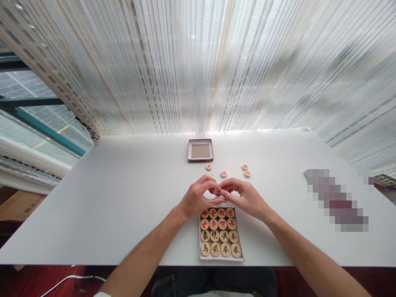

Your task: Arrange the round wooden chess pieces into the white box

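Left hand [195, 195] and right hand [247, 199] meet, fingertips pinched on one round piece [217, 192] | filled box [220, 259] just bodyward of them | four loose red-marked pieces [223, 174] beyond, lid [200, 151] farther out

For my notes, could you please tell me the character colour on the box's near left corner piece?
Black on the corner piece, seen in the head view.

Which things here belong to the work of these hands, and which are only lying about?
Likely belongs:
left hand
right hand
round piece between them
box of pieces
four loose pieces
lid or tray

Seemingly only lying about:
cardboard box
white cable
blurred object
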Available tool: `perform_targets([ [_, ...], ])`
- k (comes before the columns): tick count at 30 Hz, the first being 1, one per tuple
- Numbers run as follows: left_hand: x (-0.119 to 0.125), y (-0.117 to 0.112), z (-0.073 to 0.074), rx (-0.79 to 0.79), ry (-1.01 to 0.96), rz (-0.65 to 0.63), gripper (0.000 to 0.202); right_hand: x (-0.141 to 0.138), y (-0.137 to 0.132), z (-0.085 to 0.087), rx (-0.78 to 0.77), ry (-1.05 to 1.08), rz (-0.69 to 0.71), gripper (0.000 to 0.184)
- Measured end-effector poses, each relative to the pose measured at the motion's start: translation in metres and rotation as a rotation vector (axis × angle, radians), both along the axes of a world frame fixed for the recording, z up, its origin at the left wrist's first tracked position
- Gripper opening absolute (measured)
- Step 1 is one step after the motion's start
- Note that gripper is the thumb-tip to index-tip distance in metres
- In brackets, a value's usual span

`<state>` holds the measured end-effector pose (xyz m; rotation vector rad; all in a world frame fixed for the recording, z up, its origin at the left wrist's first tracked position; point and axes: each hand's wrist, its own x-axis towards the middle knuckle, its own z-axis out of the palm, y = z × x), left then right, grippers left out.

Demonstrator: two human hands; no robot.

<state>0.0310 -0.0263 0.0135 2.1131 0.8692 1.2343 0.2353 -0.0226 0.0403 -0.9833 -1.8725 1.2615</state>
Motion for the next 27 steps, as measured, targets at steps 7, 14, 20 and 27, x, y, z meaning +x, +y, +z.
perform_targets([
  [7,-0.001,-0.002,0.001,-0.104,0.033,0.041,0.014,0.005,0.005,-0.01,0.032,-0.02,-0.076,0.018],
  [14,0.0,0.0,0.0,-0.302,-0.118,0.012,0.023,0.004,0.004,-0.012,0.123,-0.036,-0.104,0.017],
  [20,0.0,0.001,0.001,-0.476,-0.224,0.045,0.028,0.002,0.004,-0.017,0.377,-0.046,-0.103,0.019],
  [27,0.005,0.002,-0.001,-0.549,-0.294,0.066,0.028,-0.001,0.005,-0.023,0.586,-0.058,-0.118,0.03],
])
